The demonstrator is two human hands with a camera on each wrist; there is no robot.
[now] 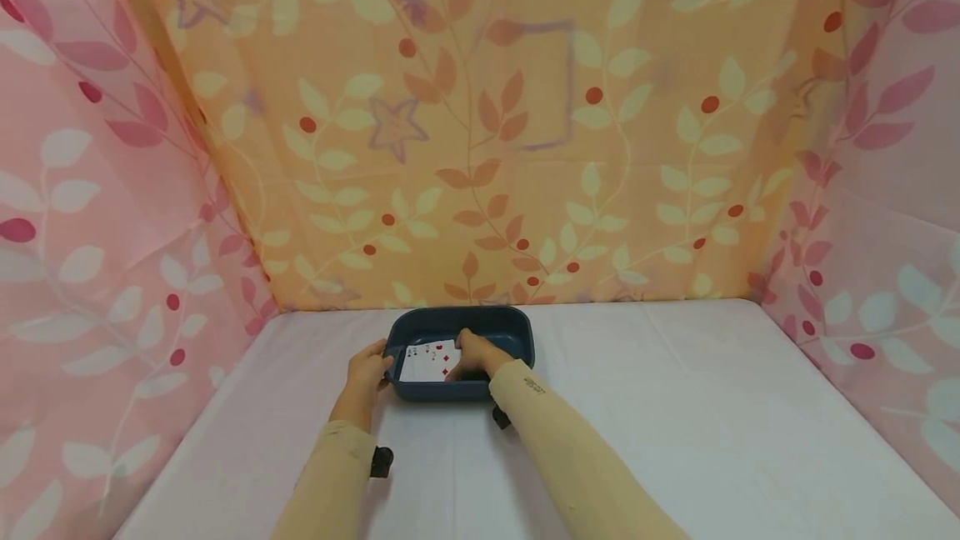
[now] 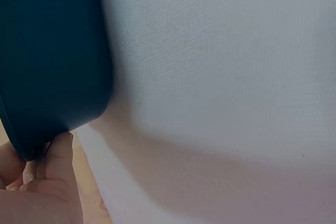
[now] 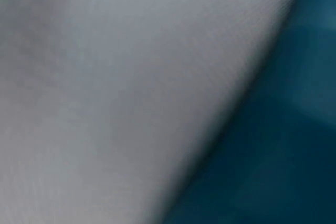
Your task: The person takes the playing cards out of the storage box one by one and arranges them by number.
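Observation:
A dark blue plastic basin (image 1: 442, 392) with rounded corners stands on the white-covered table. At its left end my left hand (image 1: 367, 372) grips the rim; in the left wrist view that hand (image 2: 50, 187) has its thumb and fingers on either side of the edge. White playing cards (image 1: 426, 363) with red and black marks lie fanned inside the basin's left half. My right hand (image 1: 477, 354) reaches in over the near wall and holds the cards at their right edge, thumb nearer me and fingers farther off. The right wrist view shows only the basin (image 3: 278, 145) and white cloth, blurred.
White cloth covers the table (image 1: 660, 415). Behind it hangs a yellow leaf-patterned curtain (image 1: 465, 148), with pink leaf-patterned curtains (image 1: 112, 232) at both sides. A small black device (image 1: 382, 462) sits at the left wrist, another (image 1: 501, 417) at the right.

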